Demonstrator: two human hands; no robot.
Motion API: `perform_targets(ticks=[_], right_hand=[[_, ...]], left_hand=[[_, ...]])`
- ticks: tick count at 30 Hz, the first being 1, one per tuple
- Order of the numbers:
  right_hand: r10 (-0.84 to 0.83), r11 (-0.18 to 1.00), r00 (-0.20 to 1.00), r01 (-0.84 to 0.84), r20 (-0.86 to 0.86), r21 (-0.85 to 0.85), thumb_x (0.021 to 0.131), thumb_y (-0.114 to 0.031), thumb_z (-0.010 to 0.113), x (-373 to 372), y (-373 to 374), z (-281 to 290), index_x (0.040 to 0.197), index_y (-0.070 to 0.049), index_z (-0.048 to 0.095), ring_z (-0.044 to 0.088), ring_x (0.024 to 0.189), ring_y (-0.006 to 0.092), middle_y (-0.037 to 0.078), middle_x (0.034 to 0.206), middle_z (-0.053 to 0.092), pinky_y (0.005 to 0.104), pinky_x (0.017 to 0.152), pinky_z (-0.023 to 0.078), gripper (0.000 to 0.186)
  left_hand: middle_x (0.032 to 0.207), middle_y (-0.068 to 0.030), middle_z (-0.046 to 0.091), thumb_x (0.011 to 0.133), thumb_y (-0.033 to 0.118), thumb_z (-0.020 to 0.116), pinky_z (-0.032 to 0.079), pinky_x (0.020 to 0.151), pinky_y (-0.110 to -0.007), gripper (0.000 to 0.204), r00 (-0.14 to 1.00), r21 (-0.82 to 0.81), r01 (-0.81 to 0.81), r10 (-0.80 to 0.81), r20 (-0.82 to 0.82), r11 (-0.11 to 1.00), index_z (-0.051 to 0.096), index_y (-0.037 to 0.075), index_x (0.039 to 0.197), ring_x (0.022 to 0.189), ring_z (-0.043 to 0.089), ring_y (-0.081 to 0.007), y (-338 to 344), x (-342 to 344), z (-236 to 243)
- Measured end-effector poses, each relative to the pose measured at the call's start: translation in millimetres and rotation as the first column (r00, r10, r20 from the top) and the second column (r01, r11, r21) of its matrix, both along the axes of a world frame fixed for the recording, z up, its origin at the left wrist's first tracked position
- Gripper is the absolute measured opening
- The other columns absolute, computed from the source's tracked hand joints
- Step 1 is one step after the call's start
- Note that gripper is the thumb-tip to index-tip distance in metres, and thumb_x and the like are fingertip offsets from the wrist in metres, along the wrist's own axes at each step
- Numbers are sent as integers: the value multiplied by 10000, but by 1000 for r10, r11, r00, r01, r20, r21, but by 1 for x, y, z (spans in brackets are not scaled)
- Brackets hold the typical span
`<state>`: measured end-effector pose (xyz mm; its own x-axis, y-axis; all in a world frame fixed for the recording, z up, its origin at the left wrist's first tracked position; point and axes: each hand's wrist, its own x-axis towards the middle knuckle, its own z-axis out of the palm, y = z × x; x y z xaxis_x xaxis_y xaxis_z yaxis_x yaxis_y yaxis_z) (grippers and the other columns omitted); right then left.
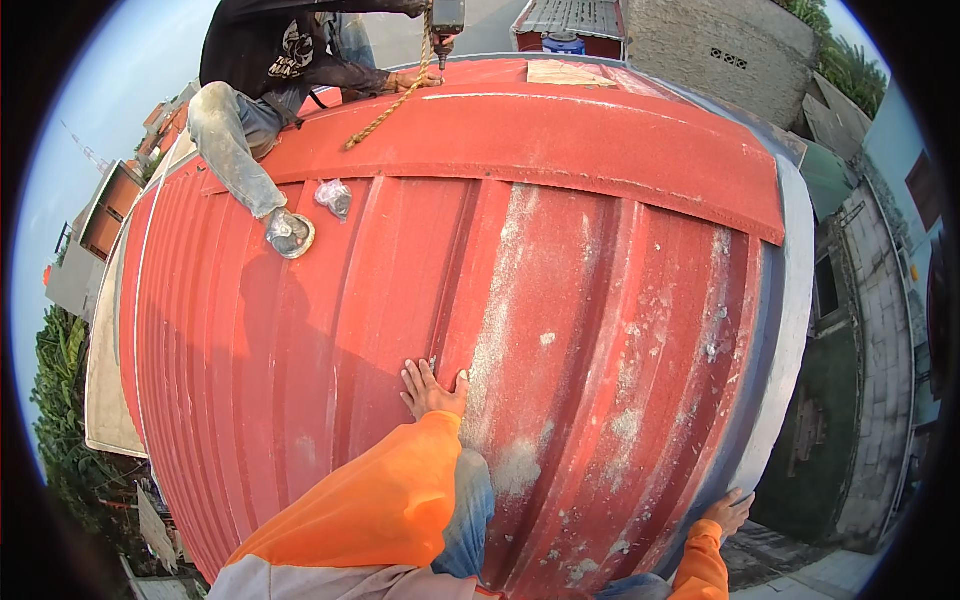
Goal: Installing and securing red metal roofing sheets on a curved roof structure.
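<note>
My left hand (432, 390) lies flat on the red ribbed metal roof (400, 270), fingers spread, beside a raised rib. Nothing is in it. At the lower right, my right hand (730, 512) rests on the pale edge wall (775, 400) that borders the roof, its fingers extended and holding no tool. Both arms wear orange sleeves, and my jeans-clad knee (468, 510) shows next to the left forearm. Farther up, a red ridge cap (540, 135) runs across the top of the sheets.
A co-worker in a dark top (270, 50) sits at the ridge with a power drill (447, 20) pointing down. A rope (400, 100) hangs nearby. A small clear plastic bag (335, 198) lies near their foot. Beyond the right edge is a drop beside a block wall (880, 330).
</note>
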<state>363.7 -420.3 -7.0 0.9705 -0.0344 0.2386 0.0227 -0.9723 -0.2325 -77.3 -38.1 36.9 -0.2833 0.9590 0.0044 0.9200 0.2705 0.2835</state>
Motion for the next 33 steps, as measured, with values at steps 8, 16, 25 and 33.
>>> perform_targets(ticks=[8,16,25,33], right_hand=[[-6,1000,1000,5,-28,-8,968,-567,347,1,1,0,1397,-153,452,545,1139,380,181,1269,560,522,931,425,605],[-21,1000,999,20,-29,-10,969,-562,346,1,1,-1,1400,-157,450,539,1145,376,177,1273,557,520,942,414,600],[-4,1000,1000,4,2,-3,966,-586,332,7,-7,-13,1404,-164,446,537,1143,373,174,1264,561,521,941,409,619],[-7,1000,999,7,-39,-6,970,-577,319,1,-1,-1,1413,-149,434,526,1158,359,172,1282,546,516,958,397,627]], left_hand=[[1572,-163,218,807,610,571,202,1154,-565,904,1000,-8,-6,6,-6,1000,348,31,1464,1466,171,-317,1,1,2],[1573,-159,218,801,598,588,204,1154,-567,904,1000,-3,-9,8,-1,1000,347,35,1465,1467,168,-316,0,0,1],[1565,-170,236,812,548,602,213,1153,-557,863,1000,9,-10,10,1,1000,362,25,1455,1464,182,-314,-1,4,7],[1567,-162,233,800,599,591,214,1147,-573,897,1000,30,-5,5,-10,1000,363,33,1457,1463,183,-318,-1,1,-2]])
